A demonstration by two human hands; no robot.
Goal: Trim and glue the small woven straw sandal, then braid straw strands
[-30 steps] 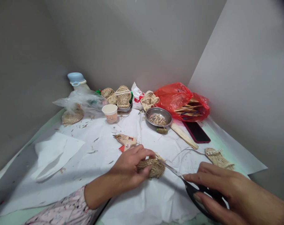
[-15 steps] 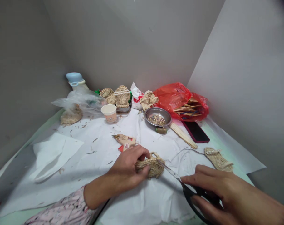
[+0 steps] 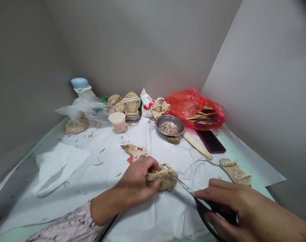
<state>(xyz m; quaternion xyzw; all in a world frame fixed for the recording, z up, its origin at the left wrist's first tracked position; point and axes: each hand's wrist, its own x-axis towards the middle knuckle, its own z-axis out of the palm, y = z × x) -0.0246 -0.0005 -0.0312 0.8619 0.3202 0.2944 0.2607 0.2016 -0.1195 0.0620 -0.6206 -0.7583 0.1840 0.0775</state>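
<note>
A small braided straw piece (image 3: 168, 181) with a loop at its top is pinched between the thumb and fingers of my left hand (image 3: 140, 183), just above the paper. My right hand (image 3: 233, 208) grips black-handled scissors (image 3: 202, 211), fingers in the handles. The scissors' tips touch the right side of the woven piece; how far they reach into the straw I cannot tell. Beyond my left hand lies a beige glue gun (image 3: 136, 152) with a red trigger. Right of the scissors rests a woven straw slipper shape (image 3: 235, 172) with a beaded band.
Along the back stand a paper cup (image 3: 117, 121), a metal bowl (image 3: 170, 125) with straw bits, a red plastic bag (image 3: 185, 104) of straw, more woven pieces (image 3: 132, 103) and a blue-lidded bottle (image 3: 81, 85). A phone (image 3: 211, 141) lies right. Folded white paper (image 3: 58, 164) lies left.
Almost nothing differs. My left fingers and the scissors have shifted very slightly; the scissor tips still touch the woven piece.
</note>
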